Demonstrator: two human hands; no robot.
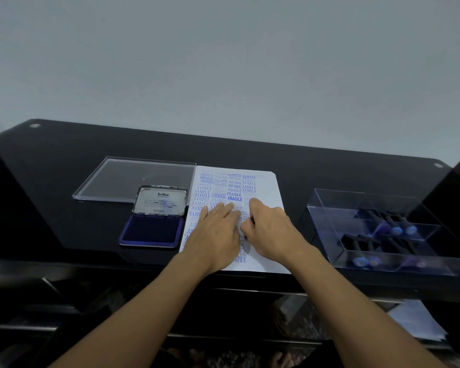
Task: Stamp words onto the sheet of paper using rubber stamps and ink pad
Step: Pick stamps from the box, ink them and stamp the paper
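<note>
Blue-inked words (SAMPLE, FRAGILE, AIR MAIL) crowd the sheet of paper, which lies at the middle of the black worktop. A person's left hand rests flat on it, fingers straight and slightly spread, pinning the page. The right hand, touching the left at its 3 o'clock, is curled down onto the paper. Its fingers are bunched as if around a small stamp, though none can be seen and the grip cannot be told. The ink pad sits open just beside the sheet at 9 o'clock, its metal lid raised. A clear plastic cover lies beyond at 10 o'clock. At 3 o'clock, well apart, a clear box holds the rubber stamps. A clean impression likely calls for even, straight-down pressure with the page held firm, then a vertical lift without rocking or sliding.
</note>
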